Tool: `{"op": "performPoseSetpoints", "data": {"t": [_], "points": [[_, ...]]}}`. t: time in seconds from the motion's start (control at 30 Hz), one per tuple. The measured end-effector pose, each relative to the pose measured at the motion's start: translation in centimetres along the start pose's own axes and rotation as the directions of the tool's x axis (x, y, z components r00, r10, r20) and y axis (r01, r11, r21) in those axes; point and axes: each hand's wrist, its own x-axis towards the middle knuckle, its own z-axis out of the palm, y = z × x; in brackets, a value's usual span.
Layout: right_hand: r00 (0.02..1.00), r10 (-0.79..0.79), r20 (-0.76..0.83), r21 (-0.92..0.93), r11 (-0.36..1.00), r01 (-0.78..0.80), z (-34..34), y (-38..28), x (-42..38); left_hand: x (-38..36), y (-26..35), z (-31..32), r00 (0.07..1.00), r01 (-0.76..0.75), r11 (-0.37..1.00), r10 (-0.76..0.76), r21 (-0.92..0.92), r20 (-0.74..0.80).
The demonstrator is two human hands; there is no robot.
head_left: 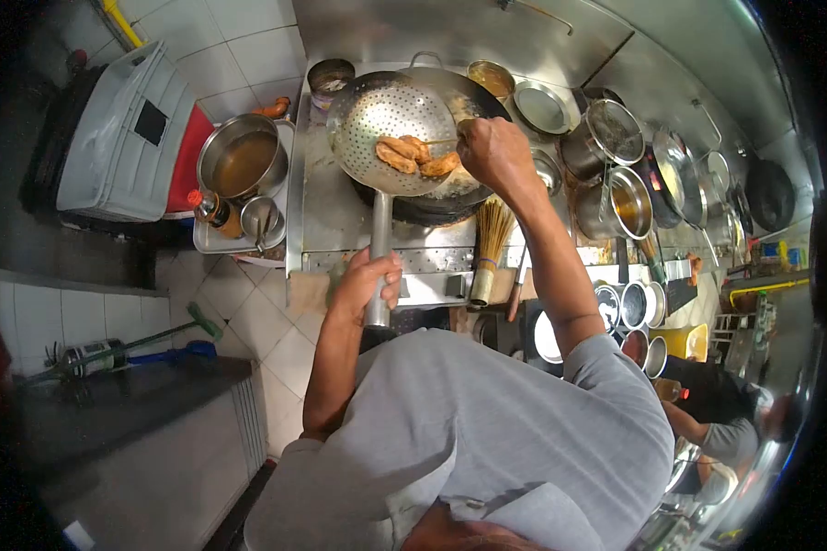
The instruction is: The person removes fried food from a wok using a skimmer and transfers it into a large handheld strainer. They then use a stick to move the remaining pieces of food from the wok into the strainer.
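My left hand point(368, 283) is wrapped round the long metal handle point(382, 220) of a perforated strainer point(358, 119). The strainer's wide bowl is over a large dark wok point(473, 96) on the stove. Several browned fried pieces point(397, 158) lie in the bowl, toward its lower right side. My right hand point(494, 154) is closed at the bowl's right rim, above the wok. From its fingers a thin stick point(443, 140) reaches left to the fried pieces. The other end of the stick is hidden in my fist.
A bamboo brush point(493, 234) lies at the stove's front edge. To the left, a pot of brown liquid point(243, 163) and a red-capped bottle point(213, 211) stand on a tray point(213, 241). Pots, including a steel pot point(590, 216), crowd the right. Another person point(721, 441) is at the lower right.
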Motion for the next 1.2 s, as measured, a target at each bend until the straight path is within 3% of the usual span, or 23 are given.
{"op": "performPoseSetpoints", "data": {"t": [0.27, 0.33, 0.47, 0.6, 0.67, 0.77, 0.83, 0.9, 0.93, 1.03, 1.07, 1.2], "points": [[0.998, -0.062, -0.003, -0.003, 0.998, 0.062, 1.0, -1.4, 0.9, -0.2, 0.0, -0.1, 1.000, -0.010, 1.000, 0.010, -0.008, -0.011], [0.991, -0.128, -0.035, -0.119, 0.985, 0.123, 1.1, -1.9, 1.0, -0.3, -0.2, -0.1, 1.000, 0.002, 1.000, -0.002, -0.021, -0.022], [0.981, -0.192, 0.023, -0.165, 0.967, 0.193, 1.4, -3.3, 1.2, -0.9, -0.1, 1.3, 0.997, -0.032, 0.999, 0.032, -0.002, -0.076], [0.980, -0.200, 0.017, -0.058, 0.978, 0.201, 4.3, -2.4, 2.1, -0.7, -0.8, 0.7, 0.998, 0.011, 1.000, -0.009, 0.025, -0.063], [0.992, 0.125, 0.017, 0.031, 0.992, -0.126, 5.2, -1.5, 2.2, -0.5, -1.2, 0.3, 0.999, 0.008, 0.999, -0.006, 0.043, -0.046], [0.979, 0.203, 0.012, 0.146, 0.968, -0.203, 7.1, -0.5, 1.2, -0.3, -1.4, 0.0, 0.993, 0.044, 0.998, -0.039, 0.042, -0.109], [0.982, 0.172, 0.080, 0.080, 0.981, -0.179, 7.5, -1.4, 0.3, 0.1, -1.8, -0.7, 0.992, 0.050, 0.998, -0.044, 0.046, -0.121], [0.982, -0.124, 0.141, -0.003, 0.992, 0.126, 7.4, -2.6, -0.5, 0.3, -2.1, -1.1, 0.990, 0.072, 0.996, -0.064, 0.054, -0.127], [0.977, -0.122, 0.176, -0.052, 0.990, 0.133, 6.7, -3.2, -0.9, 0.4, -2.1, -1.3, 0.992, 0.071, 0.995, -0.064, 0.065, -0.110], [0.999, -0.038, 0.039, 0.000, 0.999, 0.038, 9.3, -2.0, -0.7, 0.2, -2.0, -0.9, 0.994, 0.072, 0.995, -0.065, 0.073, -0.085], [0.990, 0.138, 0.015, 0.108, 0.984, -0.139, 9.2, -0.9, -0.1, 0.2, -2.0, -0.7, 0.995, 0.065, 0.996, -0.061, 0.059, -0.078], [0.979, 0.193, -0.072, 0.119, 0.976, -0.184, 10.6, -0.8, -1.0, 0.2, -2.3, -0.9, 0.995, 0.079, 0.994, -0.074, 0.070, -0.074]]}}
